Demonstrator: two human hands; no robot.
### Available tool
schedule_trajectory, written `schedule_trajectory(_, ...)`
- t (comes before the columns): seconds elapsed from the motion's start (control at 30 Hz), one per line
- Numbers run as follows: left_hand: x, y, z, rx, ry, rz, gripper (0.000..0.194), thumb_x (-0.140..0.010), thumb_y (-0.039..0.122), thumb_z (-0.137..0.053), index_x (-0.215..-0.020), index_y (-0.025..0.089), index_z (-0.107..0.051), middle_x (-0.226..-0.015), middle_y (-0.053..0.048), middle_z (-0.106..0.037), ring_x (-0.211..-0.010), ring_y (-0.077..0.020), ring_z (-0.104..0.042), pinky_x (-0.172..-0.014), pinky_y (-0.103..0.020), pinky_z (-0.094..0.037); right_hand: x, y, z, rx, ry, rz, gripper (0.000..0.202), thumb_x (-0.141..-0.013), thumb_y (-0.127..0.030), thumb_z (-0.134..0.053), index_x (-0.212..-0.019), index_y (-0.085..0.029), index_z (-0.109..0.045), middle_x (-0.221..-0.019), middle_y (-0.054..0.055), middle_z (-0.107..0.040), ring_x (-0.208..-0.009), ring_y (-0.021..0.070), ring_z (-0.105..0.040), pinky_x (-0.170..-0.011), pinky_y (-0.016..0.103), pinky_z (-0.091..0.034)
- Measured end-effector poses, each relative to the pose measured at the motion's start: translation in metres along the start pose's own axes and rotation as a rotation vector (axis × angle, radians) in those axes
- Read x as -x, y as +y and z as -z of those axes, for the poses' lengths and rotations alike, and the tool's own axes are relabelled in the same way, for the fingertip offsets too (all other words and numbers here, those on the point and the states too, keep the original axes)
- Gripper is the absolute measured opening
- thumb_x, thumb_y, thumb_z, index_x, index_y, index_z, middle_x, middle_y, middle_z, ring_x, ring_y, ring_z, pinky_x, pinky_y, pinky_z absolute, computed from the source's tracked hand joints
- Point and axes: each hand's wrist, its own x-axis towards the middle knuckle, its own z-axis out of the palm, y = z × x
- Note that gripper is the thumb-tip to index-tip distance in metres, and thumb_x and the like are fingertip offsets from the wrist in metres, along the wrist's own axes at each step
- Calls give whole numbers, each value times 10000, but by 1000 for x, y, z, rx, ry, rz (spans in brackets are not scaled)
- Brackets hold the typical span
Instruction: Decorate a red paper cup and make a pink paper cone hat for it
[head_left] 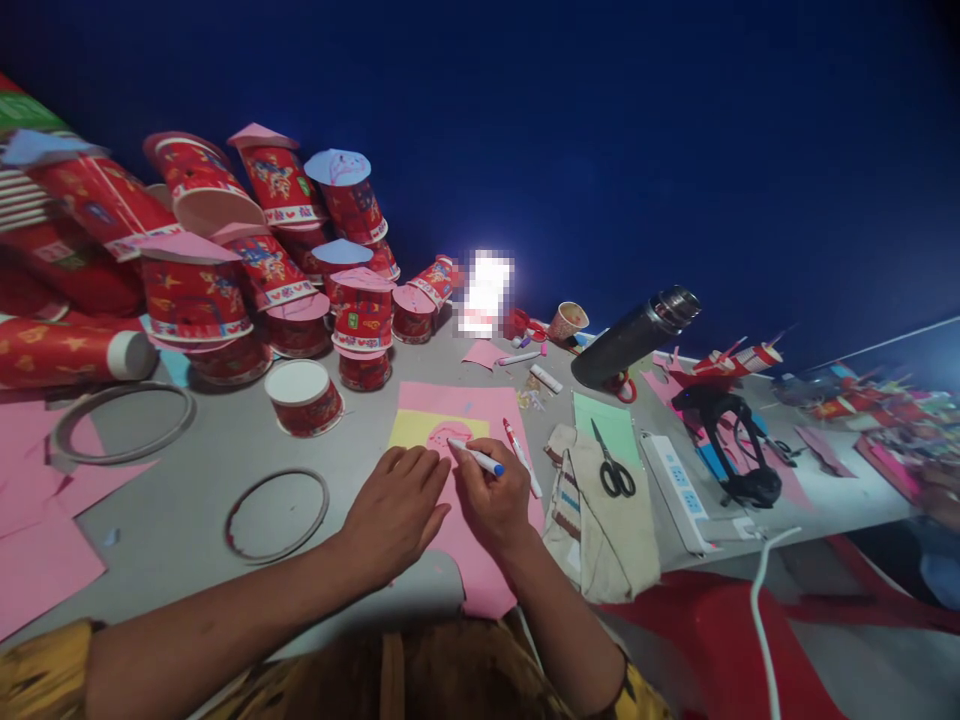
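Observation:
My right hand (495, 497) grips a white marker with a blue end (486, 461), its tip down at a small pink paper piece (442, 434) bearing red drawn lines. That piece lies on a yellow sheet (409, 427), which rests on a larger pink sheet (495, 400). My left hand (397, 510) lies flat on the papers, fingers stretched out near the pink piece and holding nothing. A red and white marker (521, 455) lies just right of my right hand. Beside it, black-handled scissors (615, 475) rest on a folded beige cloth (615, 545) and a green sheet (592, 420).
Stacked red paper cups (199, 295) with paper tops crowd the back left. Two rings (277, 515) and pink sheets (45, 560) lie at left. A dark thermos (630, 340), a power strip (675, 490) and a black strapped object (739, 450) stand or lie at right.

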Motion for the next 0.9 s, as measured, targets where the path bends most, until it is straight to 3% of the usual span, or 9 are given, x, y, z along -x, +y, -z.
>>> schedule_trajectory(0.33, 0, 0, 1, -21, -1, -10, 383, -1013, 311, -688, -1340, 114, -662, -1184, -150, -706, -1130, -351, -605, -999, -497, -432, -1, 2, 3, 16, -2, -76, 193, -1045, -364, -649, -992, -205, -745, -896, 61, -825, -762, 193, -768, -746, 300, -592)
schedule_trajectory(0.6, 0, 1, 2, -21, -1, 2, 366, -1006, 305, -691, -1329, 137, -665, -1179, -142, -700, -1130, -343, -599, -996, -486, -430, 3, 0, 2, -6, -21, 16, 204, -1051, -359, -627, -990, -205, -747, -877, 63, -818, -793, 204, -774, -764, 313, -601)
schedule_trajectory(0.9, 0, 0, 4, -25, -20, -3, 372, -1013, 318, -688, -1336, 136, -658, -1194, -144, -700, -1143, -344, -599, -997, -485, -434, 2, -1, 4, -15, 6, -39, 202, -1043, -359, -638, -978, -204, -750, -885, 60, -817, -767, 193, -764, -754, 304, -597)
